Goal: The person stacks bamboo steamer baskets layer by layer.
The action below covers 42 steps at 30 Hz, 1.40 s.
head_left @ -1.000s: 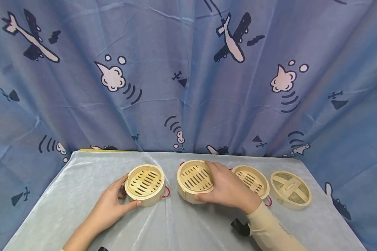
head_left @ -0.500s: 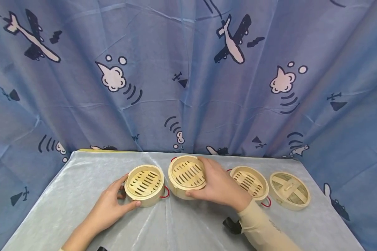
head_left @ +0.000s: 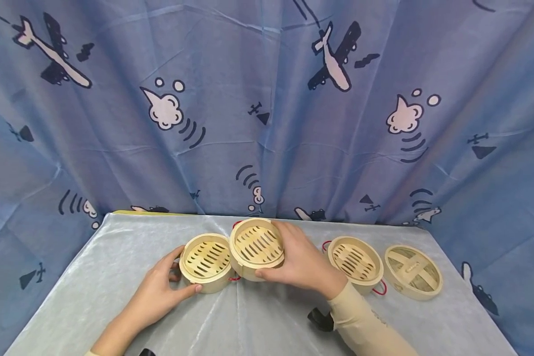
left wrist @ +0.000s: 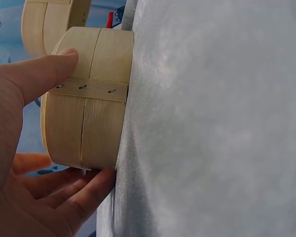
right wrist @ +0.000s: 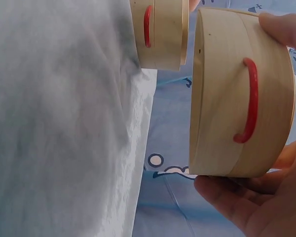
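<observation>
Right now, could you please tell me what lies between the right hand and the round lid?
In the head view, a slatted steamer basket stands on the grey cloth between the right hand and the round lid.

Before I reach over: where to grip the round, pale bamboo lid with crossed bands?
Probably the short centre bar of the lid, from above: it looks raised, with the lid lying top-up, while a round, slotted bamboo steamer basket crowds its left side.
</observation>
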Each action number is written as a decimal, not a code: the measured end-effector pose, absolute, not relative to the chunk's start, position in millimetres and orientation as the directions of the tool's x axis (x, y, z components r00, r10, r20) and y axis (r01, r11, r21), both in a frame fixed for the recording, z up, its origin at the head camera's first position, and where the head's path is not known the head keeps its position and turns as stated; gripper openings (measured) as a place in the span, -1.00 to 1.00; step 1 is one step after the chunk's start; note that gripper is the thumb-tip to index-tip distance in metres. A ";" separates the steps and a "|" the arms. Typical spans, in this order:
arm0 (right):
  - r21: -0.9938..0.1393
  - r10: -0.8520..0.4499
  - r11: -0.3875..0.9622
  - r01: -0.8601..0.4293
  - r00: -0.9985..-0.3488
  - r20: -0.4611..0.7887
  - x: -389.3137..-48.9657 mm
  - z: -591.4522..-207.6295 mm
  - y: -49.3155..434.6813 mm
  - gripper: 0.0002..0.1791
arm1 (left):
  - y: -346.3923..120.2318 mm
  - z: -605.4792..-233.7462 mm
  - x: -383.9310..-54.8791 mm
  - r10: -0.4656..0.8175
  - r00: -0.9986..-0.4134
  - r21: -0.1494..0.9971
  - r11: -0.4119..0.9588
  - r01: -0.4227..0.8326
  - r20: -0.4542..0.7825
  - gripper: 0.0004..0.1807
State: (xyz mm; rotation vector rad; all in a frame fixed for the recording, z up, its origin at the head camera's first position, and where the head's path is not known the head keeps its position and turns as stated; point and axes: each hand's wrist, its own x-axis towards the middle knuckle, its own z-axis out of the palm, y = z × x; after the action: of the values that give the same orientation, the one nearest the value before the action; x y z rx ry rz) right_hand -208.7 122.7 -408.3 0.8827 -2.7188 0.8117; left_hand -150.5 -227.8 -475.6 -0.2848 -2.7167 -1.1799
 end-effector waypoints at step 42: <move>-0.427 -0.594 0.632 -0.646 -0.758 0.268 -230.5 -415.8 57.9 0.33 | -229.7 -481.4 -152.3 0.099 -0.967 0.716 0.655 0.241 0.235 0.22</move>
State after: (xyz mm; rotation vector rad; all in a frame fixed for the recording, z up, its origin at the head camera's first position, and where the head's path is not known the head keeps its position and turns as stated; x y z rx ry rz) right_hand -230.5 57.9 -415.8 1.0468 -2.7456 0.7790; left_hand -152.3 -229.7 -481.4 -0.2790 -2.6961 -1.2040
